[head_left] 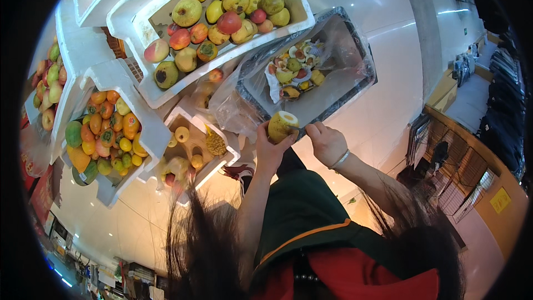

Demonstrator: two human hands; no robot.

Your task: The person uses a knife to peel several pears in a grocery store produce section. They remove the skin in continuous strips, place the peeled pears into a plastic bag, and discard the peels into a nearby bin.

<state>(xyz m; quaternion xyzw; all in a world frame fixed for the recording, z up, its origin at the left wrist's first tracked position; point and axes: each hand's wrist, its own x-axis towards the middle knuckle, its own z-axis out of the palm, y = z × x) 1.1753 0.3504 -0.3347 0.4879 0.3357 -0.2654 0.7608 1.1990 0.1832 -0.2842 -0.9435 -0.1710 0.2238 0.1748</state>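
Note:
My left hand (268, 150) holds up a yellow-green fruit (277, 131), its kind unclear. Pale flesh shows at the fruit's cut upper end, with a yellow patch in it. In my right hand (328, 143) is a small knife (295, 128), its blade against the fruit's right side and its handle mostly hidden by my fingers. Both hands are over the near edge of a dark-rimmed rectangular bin (333, 110) lined with a clear plastic bag (233, 108). Fruit pieces, peelings and foam netting (314, 51) lie in the bin.
A white foam box (308, 12) of bruised pears, apples and persimmons overlaps the bin's far left side. Further left, another foam box (156, 141) holds persimmons and mangoes. A lower foam box (231, 148) contains a few fruits. Wire racks (454, 166) stand at right.

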